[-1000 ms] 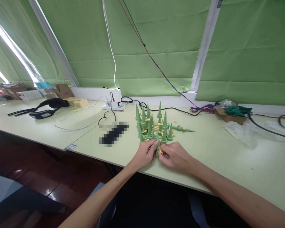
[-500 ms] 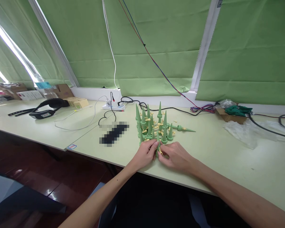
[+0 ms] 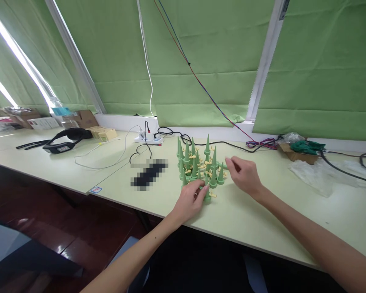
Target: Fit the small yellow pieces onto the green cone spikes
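Note:
Several green cones with small yellow side pieces (image 3: 213,160) stand in a tight group on the pale table. At the group's near edge, my left hand (image 3: 191,200) has its fingers closed on a green cone (image 3: 207,197) that stands upright with a yellow piece sticking out to the right. My right hand (image 3: 244,175) is to the right of the group, fingers curled together, beside a green cone piece (image 3: 222,166) lying behind the group's right side. What its fingertips hold, if anything, is hidden.
A white power strip (image 3: 149,140) with black cables lies behind the group. A black headset-like strap (image 3: 62,142) and small boxes (image 3: 106,134) are at the left. A blurred dark object (image 3: 148,175) lies left of the cones. Right are a cardboard box (image 3: 299,154) and clear plastic (image 3: 314,175).
My right hand has let go of the near cone's yellow piece and moved right and away from me, to the lying piece. My left hand stays at the cone. The view has shifted slightly.

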The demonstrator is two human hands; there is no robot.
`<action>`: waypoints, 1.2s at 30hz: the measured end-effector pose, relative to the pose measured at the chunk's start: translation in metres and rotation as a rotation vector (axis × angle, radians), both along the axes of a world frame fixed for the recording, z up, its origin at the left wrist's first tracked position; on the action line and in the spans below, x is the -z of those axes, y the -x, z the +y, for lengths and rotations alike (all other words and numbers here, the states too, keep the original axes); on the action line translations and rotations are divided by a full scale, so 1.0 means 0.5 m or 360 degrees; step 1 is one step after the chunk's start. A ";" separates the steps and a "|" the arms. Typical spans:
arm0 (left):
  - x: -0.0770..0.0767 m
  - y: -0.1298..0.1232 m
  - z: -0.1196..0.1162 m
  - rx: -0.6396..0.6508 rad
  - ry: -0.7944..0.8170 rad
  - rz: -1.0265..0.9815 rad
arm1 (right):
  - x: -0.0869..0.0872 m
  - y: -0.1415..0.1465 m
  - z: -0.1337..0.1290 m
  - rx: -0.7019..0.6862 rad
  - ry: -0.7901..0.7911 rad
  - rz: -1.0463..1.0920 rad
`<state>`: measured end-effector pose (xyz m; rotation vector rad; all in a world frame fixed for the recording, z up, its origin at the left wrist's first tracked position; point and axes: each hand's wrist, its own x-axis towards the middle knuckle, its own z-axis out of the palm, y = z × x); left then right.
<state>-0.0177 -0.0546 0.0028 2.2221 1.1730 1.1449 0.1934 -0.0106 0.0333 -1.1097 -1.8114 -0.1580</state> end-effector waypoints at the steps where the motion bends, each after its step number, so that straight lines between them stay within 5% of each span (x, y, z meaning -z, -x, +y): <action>1: 0.002 0.000 -0.001 0.0004 -0.0025 0.0017 | -0.006 -0.010 0.020 0.0071 0.0063 0.0023; 7: 0.011 -0.002 -0.002 -0.0024 -0.0061 0.0048 | -0.009 -0.067 0.164 0.0448 0.0679 -0.0216; 14: 0.014 -0.002 0.001 -0.0065 -0.0045 -0.0016 | 0.029 -0.095 0.263 0.0395 0.0950 -0.0379; 28: 0.005 0.000 -0.001 -0.0248 -0.0018 -0.0239 | 0.079 -0.087 0.307 0.0373 0.1085 -0.0411; 36: 0.004 -0.002 0.000 -0.0238 -0.0006 -0.0255 | 0.015 -0.085 0.269 0.0420 0.0815 -0.0365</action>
